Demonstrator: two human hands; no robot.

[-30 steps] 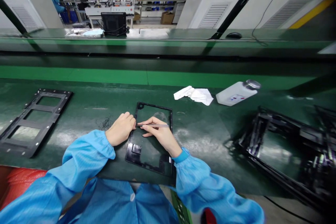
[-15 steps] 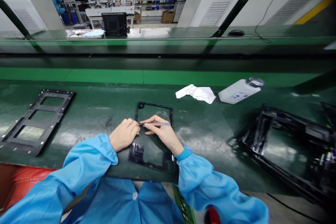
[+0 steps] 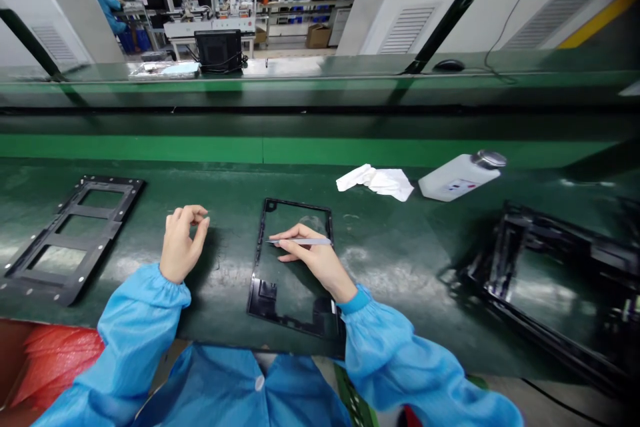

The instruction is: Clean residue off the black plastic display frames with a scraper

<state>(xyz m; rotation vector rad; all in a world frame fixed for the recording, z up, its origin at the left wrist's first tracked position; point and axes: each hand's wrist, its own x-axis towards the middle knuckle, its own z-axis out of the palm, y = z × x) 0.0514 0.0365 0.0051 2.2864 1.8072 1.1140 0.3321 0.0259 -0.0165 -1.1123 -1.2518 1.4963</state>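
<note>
My right hand is closed on metal tweezers, whose tips point left over the left side of a thin black frame. This frame lies flat on the green table in front of me. My left hand is raised over the table, left of the frame and apart from it. Its fingers are curled, thumb near the index finger. Whether something tiny sits between those fingertips is too small to tell. Beneath and beside the left hand, the small dark strands are mostly hidden.
A black plate with three openings lies at the left. White tissue and a white bottle are at the back right. Stacked black frames stand at the right. A seated person is in the far background.
My left hand has moved left, off the black frame and away from the tweezer tips. My right hand stays over the frame with the tweezers, almost unmoved.
</note>
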